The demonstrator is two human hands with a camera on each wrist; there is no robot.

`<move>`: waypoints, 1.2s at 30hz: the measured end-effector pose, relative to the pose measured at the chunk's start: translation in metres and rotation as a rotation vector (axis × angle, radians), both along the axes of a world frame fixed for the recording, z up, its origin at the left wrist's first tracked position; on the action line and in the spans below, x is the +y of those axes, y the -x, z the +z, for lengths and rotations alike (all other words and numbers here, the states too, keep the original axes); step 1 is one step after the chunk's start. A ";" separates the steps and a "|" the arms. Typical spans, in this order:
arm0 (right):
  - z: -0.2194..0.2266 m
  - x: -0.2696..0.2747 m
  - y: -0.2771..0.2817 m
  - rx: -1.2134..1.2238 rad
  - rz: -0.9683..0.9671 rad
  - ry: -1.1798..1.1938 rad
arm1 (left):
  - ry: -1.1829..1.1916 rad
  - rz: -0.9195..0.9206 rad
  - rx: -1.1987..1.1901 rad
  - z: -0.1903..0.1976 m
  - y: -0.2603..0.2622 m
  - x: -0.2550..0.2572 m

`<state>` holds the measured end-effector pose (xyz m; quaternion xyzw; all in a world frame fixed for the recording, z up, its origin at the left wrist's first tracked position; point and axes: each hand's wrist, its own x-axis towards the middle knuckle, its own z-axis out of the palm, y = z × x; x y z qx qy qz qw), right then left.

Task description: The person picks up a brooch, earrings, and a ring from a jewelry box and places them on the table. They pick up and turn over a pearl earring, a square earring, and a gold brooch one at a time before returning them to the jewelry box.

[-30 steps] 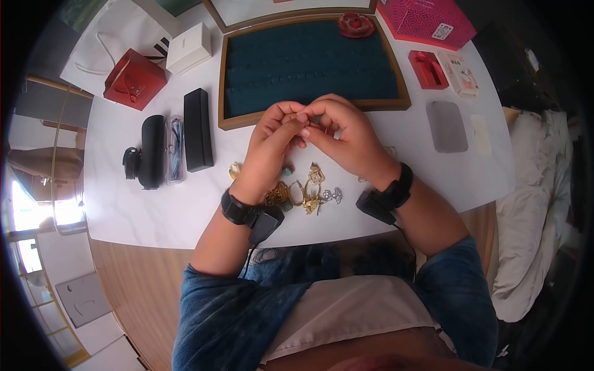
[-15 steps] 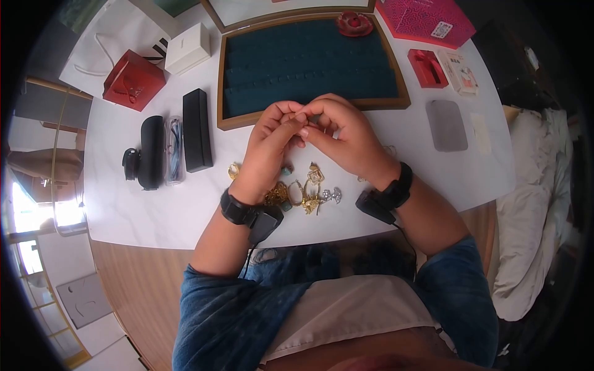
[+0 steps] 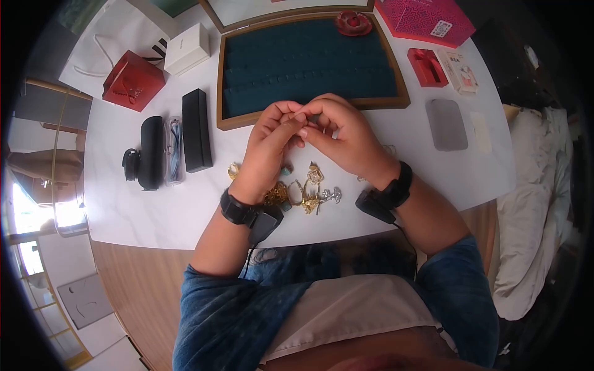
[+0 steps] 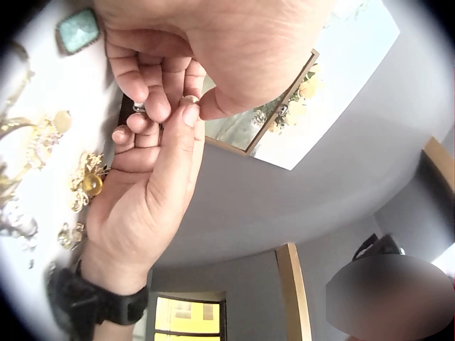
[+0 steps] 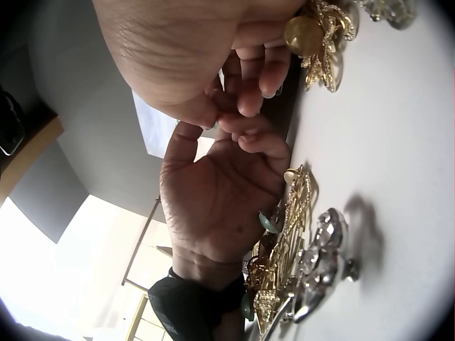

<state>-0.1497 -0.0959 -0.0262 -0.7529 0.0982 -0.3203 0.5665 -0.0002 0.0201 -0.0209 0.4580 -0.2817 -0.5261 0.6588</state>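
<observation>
Both hands meet over the table just in front of the jewelry tray (image 3: 309,62). My left hand (image 3: 270,141) has its thumb and fingers curled in, with the tips pinched together. Opposite it, my right hand (image 3: 349,136) pinches at the same spot, thumb and index tips against the left fingertips. A small shiny bit of jewelry (image 4: 139,108) shows among the fingers in the left wrist view; its kind I cannot tell. Below the hands lie a gold hoop (image 3: 296,193), a square gold earring (image 3: 315,174), a silver flower-shaped piece (image 3: 332,195) and a turquoise stone piece (image 4: 78,32).
A gold ring-like piece (image 3: 234,170) lies beside the left wrist. To the left stand a long black box (image 3: 197,130), a black case (image 3: 152,151), a red bag (image 3: 134,80) and a white box (image 3: 187,49). Rightward are a grey pad (image 3: 447,125) and a red box (image 3: 427,68).
</observation>
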 end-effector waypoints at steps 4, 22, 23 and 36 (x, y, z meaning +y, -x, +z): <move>0.001 0.001 0.000 -0.002 0.003 -0.005 | 0.000 0.003 0.003 0.001 0.001 0.000; 0.003 0.001 0.001 0.017 -0.012 0.046 | -0.004 0.007 0.013 0.002 0.001 0.000; 0.003 0.001 0.001 0.020 -0.014 0.045 | -0.007 0.008 0.011 0.002 0.001 0.000; 0.004 0.002 0.001 0.000 -0.030 0.081 | -0.004 0.008 0.008 0.002 0.001 0.000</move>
